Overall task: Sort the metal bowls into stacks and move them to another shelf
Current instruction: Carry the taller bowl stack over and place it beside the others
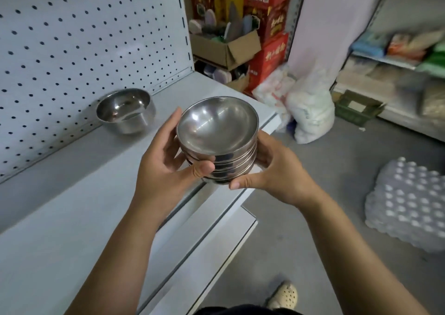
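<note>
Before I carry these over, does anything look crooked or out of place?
The held stack looks neatly nested. Only oddity: one deeper bowl sits alone on the shelf by the pegboard.

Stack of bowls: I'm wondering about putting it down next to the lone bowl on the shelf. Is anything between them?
Nothing visible. The left hand and right hand grip the stack of bowls over the front edge of the shelf; nothing lies on it from there to the lone bowl.

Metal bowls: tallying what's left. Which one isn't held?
The lone straight-sided bowl on the shelf by the pegboard; the rest form a stack held by left hand and right hand.
</note>
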`<state>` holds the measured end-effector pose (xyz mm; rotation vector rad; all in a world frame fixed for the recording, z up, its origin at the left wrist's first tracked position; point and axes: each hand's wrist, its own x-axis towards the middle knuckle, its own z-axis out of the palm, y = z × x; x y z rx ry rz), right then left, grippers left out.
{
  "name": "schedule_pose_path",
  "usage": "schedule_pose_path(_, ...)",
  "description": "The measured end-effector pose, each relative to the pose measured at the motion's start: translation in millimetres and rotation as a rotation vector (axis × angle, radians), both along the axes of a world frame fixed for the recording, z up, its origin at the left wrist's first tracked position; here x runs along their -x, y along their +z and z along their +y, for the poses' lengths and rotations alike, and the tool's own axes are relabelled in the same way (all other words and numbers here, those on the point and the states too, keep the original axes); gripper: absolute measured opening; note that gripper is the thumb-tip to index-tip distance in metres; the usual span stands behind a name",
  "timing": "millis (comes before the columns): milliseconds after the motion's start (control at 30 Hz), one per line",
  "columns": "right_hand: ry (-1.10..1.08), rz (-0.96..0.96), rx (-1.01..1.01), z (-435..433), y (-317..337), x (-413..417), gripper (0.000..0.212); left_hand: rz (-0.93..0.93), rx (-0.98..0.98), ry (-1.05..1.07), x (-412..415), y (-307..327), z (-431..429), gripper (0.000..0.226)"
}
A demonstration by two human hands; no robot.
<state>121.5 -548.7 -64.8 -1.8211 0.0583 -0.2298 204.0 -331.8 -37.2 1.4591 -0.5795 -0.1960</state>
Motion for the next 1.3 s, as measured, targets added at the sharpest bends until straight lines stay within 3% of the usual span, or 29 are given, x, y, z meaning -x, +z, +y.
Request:
schedule_pose_path(233,-0.192,-0.004,0.046,-148,7,56,0.113,-0.003,0.022,-0.188,15,-2,-168,0.1)
schedule_pose_path(467,-0.356,0.026,0.07,-266,4,107,0.111,0.109,0.095,-0.378,38,-10,-305,0.112)
schedule_pose_path(633,-0.443,0.049,0.057,-332,-2,121,0.114,0.13,0.062,-0.485,35,-11,-386,0.098)
schedule_pose_path(1033,-0.624,0.033,0.056,-528,8,57,0.109,0.074,0.076,-0.662,-54,3,-617,0.089)
schedule_pose_path(1300,-0.778,-0.006,0.029,-659,18,-3,0.106,0.031,0.032,-0.788,-131,20,-780,0.096)
